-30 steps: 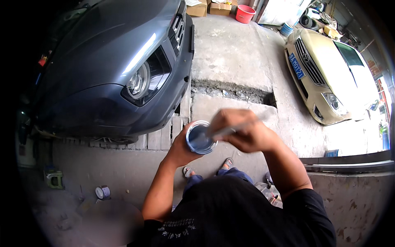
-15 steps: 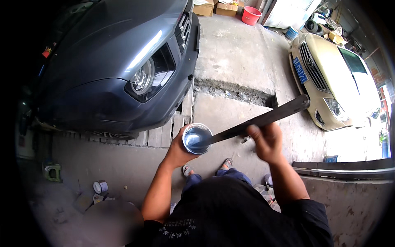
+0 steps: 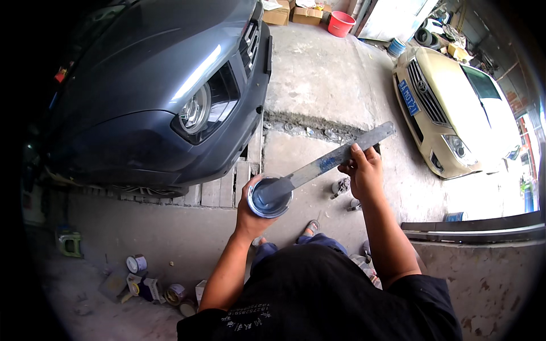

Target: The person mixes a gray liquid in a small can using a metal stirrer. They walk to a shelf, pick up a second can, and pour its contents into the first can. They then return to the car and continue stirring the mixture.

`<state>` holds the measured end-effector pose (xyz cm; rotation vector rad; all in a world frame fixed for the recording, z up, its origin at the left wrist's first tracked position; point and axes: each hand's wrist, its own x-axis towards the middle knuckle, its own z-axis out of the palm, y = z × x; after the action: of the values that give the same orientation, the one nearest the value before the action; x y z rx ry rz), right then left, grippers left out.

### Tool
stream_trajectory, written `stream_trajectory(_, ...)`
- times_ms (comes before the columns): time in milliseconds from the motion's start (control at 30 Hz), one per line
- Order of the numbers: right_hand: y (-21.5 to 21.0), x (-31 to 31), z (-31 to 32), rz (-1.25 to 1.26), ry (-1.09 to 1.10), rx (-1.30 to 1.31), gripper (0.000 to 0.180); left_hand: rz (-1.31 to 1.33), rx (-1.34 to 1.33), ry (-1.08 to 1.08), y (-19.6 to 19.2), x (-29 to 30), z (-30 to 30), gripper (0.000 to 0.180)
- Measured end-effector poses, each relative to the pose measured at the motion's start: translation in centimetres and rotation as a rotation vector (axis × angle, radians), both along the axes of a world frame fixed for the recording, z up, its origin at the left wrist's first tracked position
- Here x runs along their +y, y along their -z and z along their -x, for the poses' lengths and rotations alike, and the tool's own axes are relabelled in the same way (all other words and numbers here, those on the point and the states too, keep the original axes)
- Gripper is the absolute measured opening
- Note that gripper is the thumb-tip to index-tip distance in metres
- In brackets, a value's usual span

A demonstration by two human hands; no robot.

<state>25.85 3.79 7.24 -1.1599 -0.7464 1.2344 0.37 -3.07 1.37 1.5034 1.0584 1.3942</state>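
My left hand (image 3: 248, 217) is wrapped round a round open can (image 3: 271, 215) from its left side. Blue-grey paint lies inside it. A long flat stirring stick (image 3: 321, 163) slants from the can up to the right. Its lower end is coated with the grey paint and rests inside the can. Blue smears mark the middle of its face. My right hand (image 3: 365, 177) pinches the stick's upper part, thumb on top, with the far end sticking out past the fingers.
A dark grey car (image 3: 148, 102) stands close on the left, a beige car (image 3: 443, 108) on the right. A broken gap (image 3: 310, 129) crosses the concrete floor. Spray guns (image 3: 340, 187) lie beyond my feet. Lower left are a paint can (image 3: 136, 263) and a green stool (image 3: 69, 242); a red bucket (image 3: 341, 24) stands far off.
My right hand has moved away from me and slightly left. The stick has turned so its flat face shows. A blurred rounded shape has left the lower left, uncovering cans on the floor.
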Motion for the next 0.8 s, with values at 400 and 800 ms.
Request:
stream_trajectory(400, 1.2, 0.5, -4.0, 0.069, 0.076, 0.042, 0.014, 0.013, -0.001, -0.029, 1.5, -0.5, 0.6, 0.085)
stream_trajectory(800, -0.1, 0.9, 0.9, 0.043, -0.017, -0.071, 0.015, 0.016, -0.055, 0.003, 1.9, -0.3, 0.7, 0.087)
